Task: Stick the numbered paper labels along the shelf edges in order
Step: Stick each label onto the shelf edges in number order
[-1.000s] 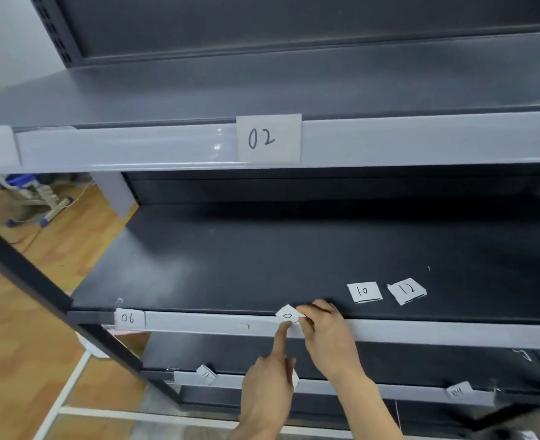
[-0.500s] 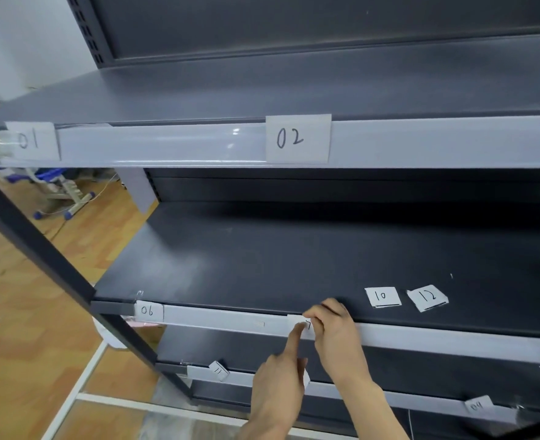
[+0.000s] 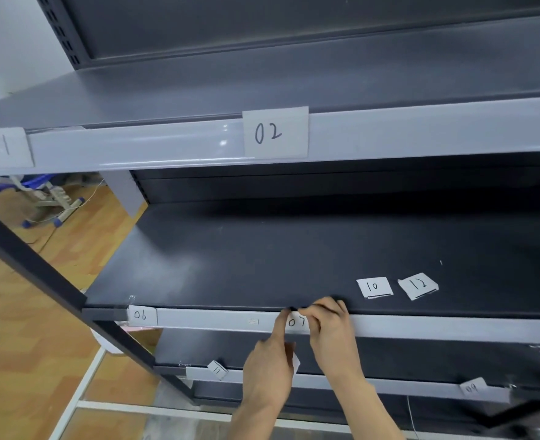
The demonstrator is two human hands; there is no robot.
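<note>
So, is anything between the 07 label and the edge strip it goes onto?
Nothing visible. The 07 label lies against the edge strip, pinched by the right hand and pressed by the index finger of the left hand; that hand holds a white slip. Label 10 and label 12 lie behind, on the shelf.

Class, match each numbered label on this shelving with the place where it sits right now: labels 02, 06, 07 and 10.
Labels:
1. label 02
2. label 06
3. label 07
4. label 10

Places:
A. lying loose on the middle shelf's top
B. at the left end of the middle shelf edge
C. on the upper shelf edge
D. on the middle shelf edge, between the left hand and right hand

Pairs: 1-C; 2-B; 3-D; 4-A
</note>
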